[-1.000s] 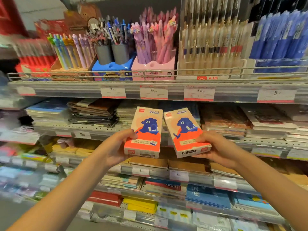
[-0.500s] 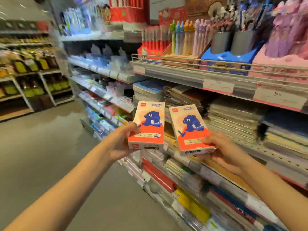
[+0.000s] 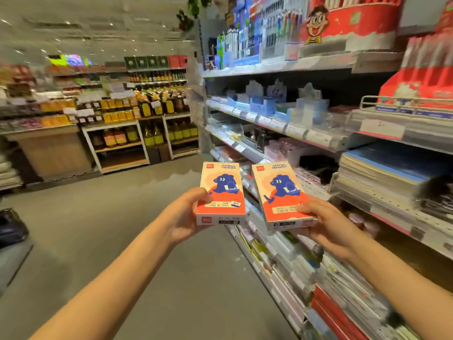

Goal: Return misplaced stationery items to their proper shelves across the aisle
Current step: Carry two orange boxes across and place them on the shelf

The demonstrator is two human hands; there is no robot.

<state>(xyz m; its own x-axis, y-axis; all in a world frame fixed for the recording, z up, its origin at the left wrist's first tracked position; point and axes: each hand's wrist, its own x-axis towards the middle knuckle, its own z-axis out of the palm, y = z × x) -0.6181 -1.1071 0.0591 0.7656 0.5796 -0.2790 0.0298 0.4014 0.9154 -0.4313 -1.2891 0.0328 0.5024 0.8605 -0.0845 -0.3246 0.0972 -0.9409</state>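
I hold two matching orange and cream boxes printed with a blue cartoon animal. My left hand point(image 3: 186, 214) grips the left box point(image 3: 220, 192) by its lower left edge. My right hand point(image 3: 323, 224) grips the right box point(image 3: 282, 195) from below and at its lower right corner. Both boxes are upright, side by side and slightly apart, held out in front of me over the aisle floor beside the stationery shelves point(image 3: 318, 143).
Stationery shelving runs along my right with notebooks point(image 3: 382, 173), pen displays point(image 3: 264, 38) and price tags. Grey aisle floor point(image 3: 103, 229) stretches ahead and left. Across it stand wooden shelves of bottled oils point(image 3: 149, 106). A dark object point(image 3: 9, 227) sits at the left edge.
My view has swung left, from facing the pen and notebook shelves to looking down the aisle. Both hands keep hold of the boxes in the same pose.
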